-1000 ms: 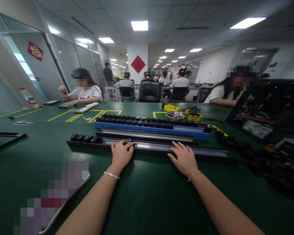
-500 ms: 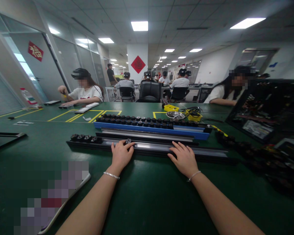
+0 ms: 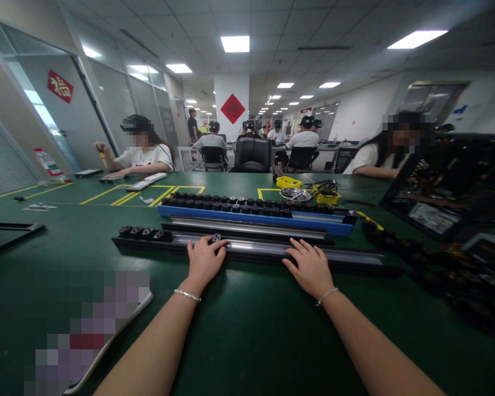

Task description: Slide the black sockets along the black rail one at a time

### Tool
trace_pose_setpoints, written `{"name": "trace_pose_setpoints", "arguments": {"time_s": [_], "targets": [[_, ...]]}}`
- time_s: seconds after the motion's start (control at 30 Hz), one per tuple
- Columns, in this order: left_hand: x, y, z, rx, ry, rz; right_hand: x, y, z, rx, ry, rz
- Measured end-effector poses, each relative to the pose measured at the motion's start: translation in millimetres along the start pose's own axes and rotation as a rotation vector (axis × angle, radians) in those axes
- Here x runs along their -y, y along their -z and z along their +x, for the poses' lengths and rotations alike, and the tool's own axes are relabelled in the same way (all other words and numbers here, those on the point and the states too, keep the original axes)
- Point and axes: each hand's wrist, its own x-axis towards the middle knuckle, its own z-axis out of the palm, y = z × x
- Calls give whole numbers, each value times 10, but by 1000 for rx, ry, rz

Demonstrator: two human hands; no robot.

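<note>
A long black rail (image 3: pixel 251 249) with a shiny metal channel lies across the green table in front of me. My left hand (image 3: pixel 204 259) is at its left half, fingers curled over the channel around a small black part (image 3: pixel 216 238) with a metallic top; the fingers partly hide that part. Farther right, my right hand (image 3: pixel 310 268) rests on the rail's near edge with fingers spread and nothing in them. Several similar black parts (image 3: pixel 146 233) sit in a row at the rail's left end.
Behind lie a second rail (image 3: pixel 247 227) and a blue rail (image 3: pixel 256 218) holding rows of black parts. Loose parts (image 3: pixel 412 250) pile at right beside a dark panel (image 3: pixel 433 192). A metal bowl (image 3: pixel 296 194) and yellow trays (image 3: pixel 287 182) stand farther back. A blurred-out phone-like object (image 3: pixel 107 335) lies front left.
Both my hands stay in place on the rail. Across the table at left, a co-worker's raised hand has shifted slightly, and a standing person in the background has moved a little to the right.
</note>
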Motion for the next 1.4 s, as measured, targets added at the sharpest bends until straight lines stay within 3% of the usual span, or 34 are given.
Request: {"name": "trace_pose_setpoints", "arguments": {"time_s": [0.83, 1.1, 1.27, 1.4], "targets": [[-71, 39, -15, 71, -29, -10, -2, -5, -6, -5, 0, -4], [-70, 41, -8, 122, -99, -126, 6, 16, -5, 10, -4, 1], [-38, 37, 32, 125, -3, -301, 2, 18, -7, 13, -1, 3], [-24, 16, 35, 83, 42, -300, 3, 14, -8, 10, -6, -2]]}}
